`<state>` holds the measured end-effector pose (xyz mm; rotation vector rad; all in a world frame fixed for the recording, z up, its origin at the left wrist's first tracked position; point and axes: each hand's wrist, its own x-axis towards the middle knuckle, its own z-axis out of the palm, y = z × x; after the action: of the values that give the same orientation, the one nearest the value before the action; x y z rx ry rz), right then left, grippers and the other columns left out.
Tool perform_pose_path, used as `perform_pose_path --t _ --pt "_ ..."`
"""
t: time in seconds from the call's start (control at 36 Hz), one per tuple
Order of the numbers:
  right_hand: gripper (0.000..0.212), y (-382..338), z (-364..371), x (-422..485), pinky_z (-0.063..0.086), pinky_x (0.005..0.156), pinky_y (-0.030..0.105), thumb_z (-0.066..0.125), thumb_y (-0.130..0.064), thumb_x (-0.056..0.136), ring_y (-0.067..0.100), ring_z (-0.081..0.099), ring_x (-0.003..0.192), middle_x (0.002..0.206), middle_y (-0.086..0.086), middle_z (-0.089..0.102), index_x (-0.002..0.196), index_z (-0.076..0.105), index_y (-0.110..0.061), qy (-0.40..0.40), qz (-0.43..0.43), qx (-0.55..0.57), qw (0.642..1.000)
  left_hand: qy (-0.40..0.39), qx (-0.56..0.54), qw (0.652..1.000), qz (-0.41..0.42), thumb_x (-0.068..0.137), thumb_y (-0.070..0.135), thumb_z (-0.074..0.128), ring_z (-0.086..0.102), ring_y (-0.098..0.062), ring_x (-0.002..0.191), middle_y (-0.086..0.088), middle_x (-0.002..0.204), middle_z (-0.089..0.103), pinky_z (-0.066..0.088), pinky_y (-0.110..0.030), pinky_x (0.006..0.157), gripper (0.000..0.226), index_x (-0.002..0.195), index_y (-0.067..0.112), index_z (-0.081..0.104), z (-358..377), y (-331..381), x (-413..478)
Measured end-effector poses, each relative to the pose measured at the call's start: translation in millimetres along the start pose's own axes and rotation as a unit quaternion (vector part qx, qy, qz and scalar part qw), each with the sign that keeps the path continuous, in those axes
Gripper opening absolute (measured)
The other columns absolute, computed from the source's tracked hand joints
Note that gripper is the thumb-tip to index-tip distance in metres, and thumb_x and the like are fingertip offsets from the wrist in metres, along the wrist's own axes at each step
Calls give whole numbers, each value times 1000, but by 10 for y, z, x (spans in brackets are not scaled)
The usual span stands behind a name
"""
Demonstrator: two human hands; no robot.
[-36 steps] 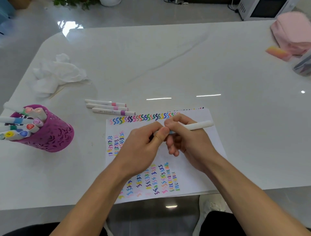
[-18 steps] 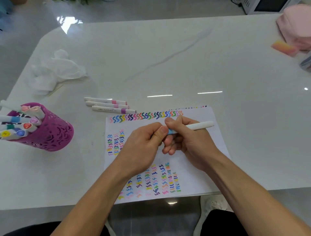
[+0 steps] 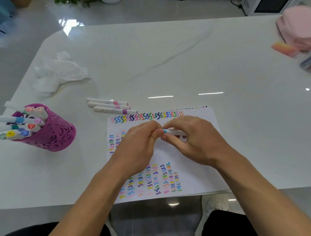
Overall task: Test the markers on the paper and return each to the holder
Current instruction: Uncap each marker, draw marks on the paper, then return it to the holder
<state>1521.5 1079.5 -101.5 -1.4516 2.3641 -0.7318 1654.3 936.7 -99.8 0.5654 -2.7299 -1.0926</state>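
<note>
Right hand (image 3: 193,139) has rolled over the blue-banded marker (image 3: 170,131), hiding the white tail that stuck out to the right earlier. Its fingers curl round the barrel while the left hand (image 3: 139,143) pinches the blue end, both over the one squiggle-covered paper (image 3: 193,176). Three loose markers (image 3: 111,106) lie side by side just off the paper's top-left corner, one purple mesh holder (image 3: 55,134) at far left shows about seven marker ends, and one crumpled tissue (image 3: 58,72) sits behind it.

It looked like a room in a home or an office, which of the two could not be told: a glossy white marble-look surface (image 3: 185,59), a polished grey floor (image 3: 151,10), plant leaves (image 3: 74,2) and a white boxy appliance (image 3: 269,5) beyond it.
</note>
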Motion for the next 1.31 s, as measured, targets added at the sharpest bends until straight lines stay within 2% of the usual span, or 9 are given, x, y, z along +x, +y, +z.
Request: perform_pose_path --t 0.08,0.22,0.33,0.47,0.69,0.94,1.08,1.19,1.31 --pt "30 -32 50 14 51 79 42 50 -46 105 21 64 91 102 -4 70 111 67 -23 -51 -10 -16 998 -10 6 1000 5 104 34 44 53 -3 78 12 79 59 38 -18 66 24 94 24 62 16 -10 4" --pt "30 -20 78 -11 42 67 39 40 -50 107 19 52 72 77 -10 52 92 48 -25 -69 -11 -30 997 -5 -10 1000 1 104 29 46 56 -5 78 11 79 63 40 -17 67 22 93 22 65 8 -10 6" --pt "34 -25 96 -22 30 58 36 39 -52 106 18 44 59 63 -10 44 86 40 -26 -51 -26 -48 997 -1 -27 1000 -5 104 25 49 56 -7 74 10 74 63 40 -17 65 23 92 20 67 8 4 -4" --pt "39 -23 111 -26 32 55 35 41 -55 106 19 41 52 55 -7 40 79 37 -26 -39 -29 -53 997 -6 -41 999 -21 103 25 50 55 -10 70 7 68 62 39 -18 62 24 89 19 69 6 7 -17" --pt "56 19 -24 4 26 51 33 26 -71 95 15 43 49 50 -3 40 66 32 -25 9 17 -16 1000 8 -47 998 -28 101 28 55 57 9 72 25 74 65 36 -6 63 20 88 29 70 17 0 -31" --pt "21 68 -59 -48 37 59 35 46 -48 103 11 52 60 66 -5 59 99 55 -28 -8 82 32 996 67 -45 996 -34 103 28 50 52 -2 61 24 64 56 35 -10 56 23 89 26 67 -18 -27 35" --pt "10 68 -57 -67 42 60 36 51 -39 102 13 54 61 70 -5 62 106 46 -31 3 91 101 991 73 -45 996 -36 103 30 51 52 0 66 23 69 57 34 -10 58 20 90 25 66 12 -12 43" --pt "16 76 -60 -72 46 64 30 49 -28 106 16 61 71 104 -8 67 117 43 -39 35 90 177 979 78 -13 997 -20 100 31 56 55 -3 85 15 87 61 35 -9 70 14 92 31 68 20 4 41" --pt "32 95 -96 -90 49 61 30 47 -13 107 13 57 62 101 -13 68 113 53 -45 63 87 235 966 84 -4 996 -27 100 32 57 54 -1 88 16 88 59 34 -5 73 15 92 30 69 15 2 39"
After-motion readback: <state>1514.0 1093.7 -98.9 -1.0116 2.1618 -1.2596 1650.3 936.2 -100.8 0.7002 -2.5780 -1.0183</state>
